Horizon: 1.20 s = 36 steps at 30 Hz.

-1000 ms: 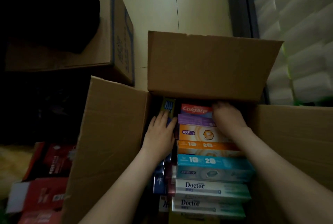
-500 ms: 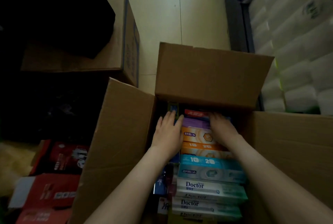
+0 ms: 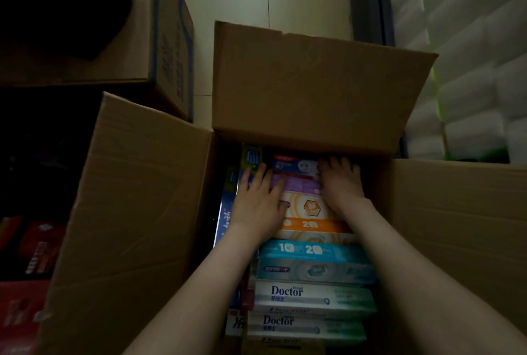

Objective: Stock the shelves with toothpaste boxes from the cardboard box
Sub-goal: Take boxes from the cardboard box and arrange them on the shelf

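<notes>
Inside cardboard box (image 3: 313, 92) — left fingers (image 3: 258, 176) flat on toothpaste boxes (image 3: 310, 252); right fingers (image 3: 340, 163) — grip unclear.

The left hand (image 3: 258, 200) and right hand (image 3: 340, 183) have slid further into the cardboard box (image 3: 137, 197). The farthest toothpaste box (image 3: 293, 166) seems tipped, now showing blue instead of red.

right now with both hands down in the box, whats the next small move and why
Probably close both hands on the ends of the purple box and the red-topped box behind it, then lift. The left hand lies flat at their left ends, the right hand at their right ends, deep in the cardboard box; nothing looks raised yet.
</notes>
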{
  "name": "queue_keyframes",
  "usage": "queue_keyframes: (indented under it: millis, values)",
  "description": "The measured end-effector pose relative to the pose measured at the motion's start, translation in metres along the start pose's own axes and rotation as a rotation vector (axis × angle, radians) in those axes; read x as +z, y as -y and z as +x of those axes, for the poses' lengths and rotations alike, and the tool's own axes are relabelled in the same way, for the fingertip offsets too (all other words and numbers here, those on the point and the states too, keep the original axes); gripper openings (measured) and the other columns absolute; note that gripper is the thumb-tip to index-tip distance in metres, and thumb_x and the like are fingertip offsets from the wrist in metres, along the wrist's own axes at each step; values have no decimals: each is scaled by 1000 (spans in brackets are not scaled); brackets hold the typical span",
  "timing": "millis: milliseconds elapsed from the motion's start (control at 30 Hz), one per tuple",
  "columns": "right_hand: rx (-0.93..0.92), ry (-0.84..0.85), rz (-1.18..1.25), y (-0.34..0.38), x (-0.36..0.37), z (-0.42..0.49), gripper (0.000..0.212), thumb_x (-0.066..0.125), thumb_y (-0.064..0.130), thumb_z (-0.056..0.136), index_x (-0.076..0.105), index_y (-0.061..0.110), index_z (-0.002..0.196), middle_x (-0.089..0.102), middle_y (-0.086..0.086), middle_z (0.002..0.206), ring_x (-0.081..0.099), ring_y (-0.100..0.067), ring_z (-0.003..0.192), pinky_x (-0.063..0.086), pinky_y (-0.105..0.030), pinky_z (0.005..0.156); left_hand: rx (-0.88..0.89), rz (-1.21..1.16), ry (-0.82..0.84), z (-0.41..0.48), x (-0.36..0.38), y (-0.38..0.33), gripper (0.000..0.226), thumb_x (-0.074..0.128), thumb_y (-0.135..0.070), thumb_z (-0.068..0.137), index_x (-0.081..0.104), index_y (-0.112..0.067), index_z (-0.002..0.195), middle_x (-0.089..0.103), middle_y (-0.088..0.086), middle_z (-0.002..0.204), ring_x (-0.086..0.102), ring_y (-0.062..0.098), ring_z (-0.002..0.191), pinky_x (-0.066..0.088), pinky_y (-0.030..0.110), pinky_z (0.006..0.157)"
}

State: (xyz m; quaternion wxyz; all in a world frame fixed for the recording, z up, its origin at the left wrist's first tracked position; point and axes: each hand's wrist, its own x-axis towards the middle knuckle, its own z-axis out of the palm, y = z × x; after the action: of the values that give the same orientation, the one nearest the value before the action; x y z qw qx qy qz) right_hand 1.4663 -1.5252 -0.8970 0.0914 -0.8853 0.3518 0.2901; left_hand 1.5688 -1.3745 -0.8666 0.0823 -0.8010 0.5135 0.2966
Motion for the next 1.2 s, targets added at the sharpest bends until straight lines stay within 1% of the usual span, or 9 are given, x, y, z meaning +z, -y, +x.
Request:
queue_keyframes:
  millis: [133,300,467,567,667,767,900,1033,1200]
  values:
    - [-102,-231,-32,-3,-2,-18,44,50,30,95,45,5,132,55,-14,122,51,-30,113,35,-46,100,-11,-121,-1,-11,-9,-3,63,34,-34,99,6,-18,153,5,8,160,-4,24,147,-7,45,117]
    - [-242,-413,63,2,-30,-68,49,80,28,71,62,-3,105,63,-19,89,61,-35,75,50,-42,67,-92,-535,-189,-53,-48,-10,65,45,-24,98,10,-17,153,10,7,159,6,22,147,6,35,120]
    - [-282,-313,381,18,-103,-150,42,68,24,86,56,-2,117,59,-17,100,59,-33,87,50,-43,73,-248,-916,-242,-123,-121,-9,71,52,-15,97,9,-30,152,10,7,158,11,23,145,23,29,111]
    - [-211,-120,801,45,-165,-193,34,51,25,97,53,6,125,56,-11,114,55,-25,107,45,-41,91,-428,-1406,-251,-168,-171,2,85,58,-10,93,0,-28,152,30,9,150,39,22,134,37,26,98]
    - [-190,73,1127,86,-229,-233,26,43,31,100,61,20,116,62,-6,117,57,-21,113,42,-46,101,-447,-1745,-226,-219,-214,10,58,53,-13,97,26,-17,147,54,15,132,58,26,116,49,38,95]
    - [-212,237,1303,130,-296,-268,26,37,26,102,64,26,101,70,0,103,65,-15,99,49,-36,92,-371,-1846,-300,-271,-254,20,28,43,-18,102,56,-2,121,65,18,115,63,27,106,51,35,89]
    - [-313,352,1269,193,-357,-301,27,39,31,102,61,17,98,66,-11,103,65,-17,88,50,-33,81,-389,-1865,-472,-335,-302,59,23,39,-24,103,59,-13,107,69,3,95,68,12,83,54,25,70]
    - [-424,407,1223,271,-395,-328,25,41,32,101,61,18,95,66,-1,92,66,-8,77,50,-21,67,-477,-1760,-655,-394,-321,114,22,45,-30,101,60,-15,106,69,8,101,68,20,90,54,33,79]
    - [-557,491,1151,362,-416,-362,38,60,36,90,51,12,118,67,-4,101,68,-17,88,54,-33,76,-656,-1529,-765,-467,-316,181,34,54,-43,94,57,-17,115,68,3,105,67,16,93,55,44,86]
